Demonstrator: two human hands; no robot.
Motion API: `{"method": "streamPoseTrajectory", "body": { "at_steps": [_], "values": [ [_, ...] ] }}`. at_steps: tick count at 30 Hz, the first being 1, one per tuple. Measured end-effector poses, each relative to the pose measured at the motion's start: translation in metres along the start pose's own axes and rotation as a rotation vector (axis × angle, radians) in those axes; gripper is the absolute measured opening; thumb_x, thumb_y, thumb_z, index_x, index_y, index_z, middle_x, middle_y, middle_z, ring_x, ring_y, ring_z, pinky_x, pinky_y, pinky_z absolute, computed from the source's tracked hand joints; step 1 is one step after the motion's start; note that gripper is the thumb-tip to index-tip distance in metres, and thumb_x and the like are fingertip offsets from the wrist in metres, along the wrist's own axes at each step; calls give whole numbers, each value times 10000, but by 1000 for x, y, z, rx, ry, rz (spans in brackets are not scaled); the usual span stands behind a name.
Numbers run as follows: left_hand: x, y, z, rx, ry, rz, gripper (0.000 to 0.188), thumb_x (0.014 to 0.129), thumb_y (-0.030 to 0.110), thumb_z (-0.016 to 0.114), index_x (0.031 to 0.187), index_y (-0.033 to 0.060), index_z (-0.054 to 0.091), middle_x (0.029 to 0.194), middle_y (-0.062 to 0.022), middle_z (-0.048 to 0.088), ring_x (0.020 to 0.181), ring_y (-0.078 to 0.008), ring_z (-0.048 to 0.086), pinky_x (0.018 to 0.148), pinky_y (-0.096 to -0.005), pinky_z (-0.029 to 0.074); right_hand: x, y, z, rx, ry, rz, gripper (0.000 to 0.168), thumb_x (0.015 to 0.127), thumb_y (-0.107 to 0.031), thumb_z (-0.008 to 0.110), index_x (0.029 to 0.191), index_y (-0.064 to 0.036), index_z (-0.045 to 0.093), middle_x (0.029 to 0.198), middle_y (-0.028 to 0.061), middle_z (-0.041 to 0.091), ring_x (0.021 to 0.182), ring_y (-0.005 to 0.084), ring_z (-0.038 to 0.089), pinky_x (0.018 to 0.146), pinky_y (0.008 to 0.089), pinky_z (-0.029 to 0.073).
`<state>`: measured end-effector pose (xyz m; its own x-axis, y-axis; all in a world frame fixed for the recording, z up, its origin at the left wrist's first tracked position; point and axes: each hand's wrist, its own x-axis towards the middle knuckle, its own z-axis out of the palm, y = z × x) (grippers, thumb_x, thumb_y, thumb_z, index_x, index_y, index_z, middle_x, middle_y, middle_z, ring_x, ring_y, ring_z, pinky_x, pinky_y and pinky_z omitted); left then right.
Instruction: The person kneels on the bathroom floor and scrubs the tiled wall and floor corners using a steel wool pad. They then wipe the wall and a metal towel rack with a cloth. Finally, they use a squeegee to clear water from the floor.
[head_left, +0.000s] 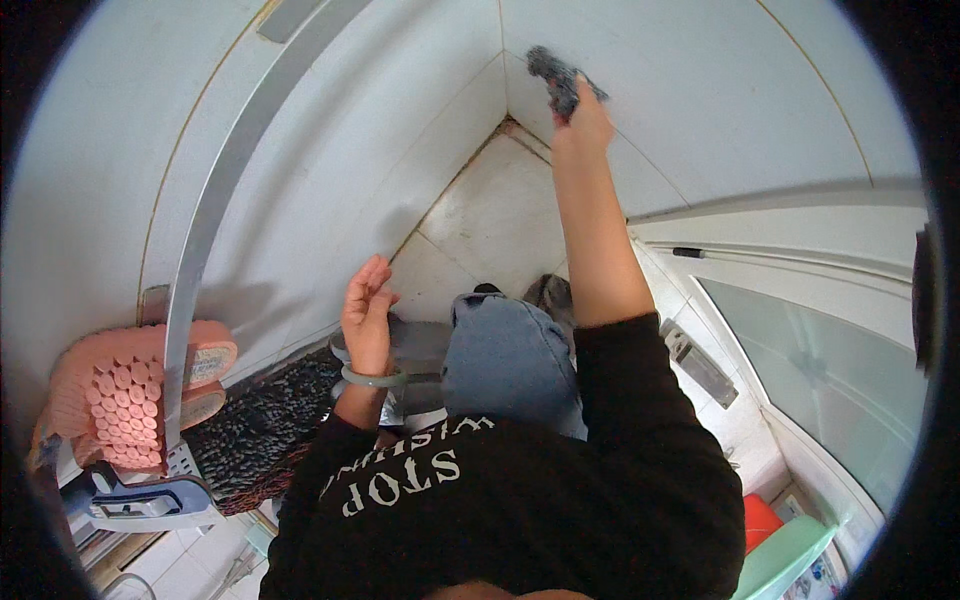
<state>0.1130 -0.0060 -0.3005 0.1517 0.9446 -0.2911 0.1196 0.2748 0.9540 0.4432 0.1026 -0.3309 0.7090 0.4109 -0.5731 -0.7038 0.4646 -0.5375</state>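
Observation:
My right hand (589, 120) is shut on a wet-looking dark grey cloth (559, 79), pressing it to the white right-hand wall (675, 82) just beside the corner. A bit of something reddish shows under the cloth by my palm. My left hand (367, 307) is raised near the left wall (360, 142), fingers loosely bent and apart, with nothing in it. A pale bangle (373, 377) circles that wrist. Below the cloth, the pale floor tiles (487, 202) meet both walls, with dark grime (508, 120) along the joint in the corner.
A curved-looking metal rail (225, 172) runs up the left side. Pink slippers (127, 390) hang behind it, above a dark shaggy mat (262, 420). At right stand a white door with a frosted panel (817, 375), a floor drain cover (701, 364) and a green plastic container (787, 559).

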Motion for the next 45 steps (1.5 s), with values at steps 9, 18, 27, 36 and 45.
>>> {"method": "streamPoseTrajectory", "body": {
  "at_steps": [9,18,27,36,45],
  "values": [
    [-3,-4,-15,-25,24,2,413,896,95,499,1306,61,457,1284,-68,523,1119,-167,509,858,-279,424,-4,-6,0,-44,-41,-86,232,824,-143,668,971,-8,552,877,83,606,717,200,580,581,332,473],
    [1,0,2,-66,-25,-3,416,886,60,482,1302,61,460,1269,-79,531,1128,-161,504,842,-276,432,-6,-5,7,-21,54,-53,263,844,-124,647,1005,34,512,934,136,594,767,228,598,559,354,496],
    [5,0,14,-56,-77,-32,428,884,81,491,1309,60,450,1272,-83,531,1129,-175,504,861,-282,418,-11,-46,-66,-127,-11,-167,194,842,-173,650,942,-37,555,891,79,608,733,184,588,555,300,463],
    [1,6,12,-66,-58,-38,418,888,78,494,1303,60,459,1272,-72,531,1097,-153,517,837,-269,428,14,-42,-105,-161,125,-134,300,822,-216,679,981,3,550,853,63,590,671,183,554,547,300,454],
    [-12,-18,4,-54,-61,-101,424,894,77,489,1315,61,447,1272,-73,529,1125,-159,504,863,-288,426,-68,-151,-354,-1942,-241,-7,269,749,-180,664,941,3,623,802,154,669,727,258,655,673,360,498]
  ]
}}
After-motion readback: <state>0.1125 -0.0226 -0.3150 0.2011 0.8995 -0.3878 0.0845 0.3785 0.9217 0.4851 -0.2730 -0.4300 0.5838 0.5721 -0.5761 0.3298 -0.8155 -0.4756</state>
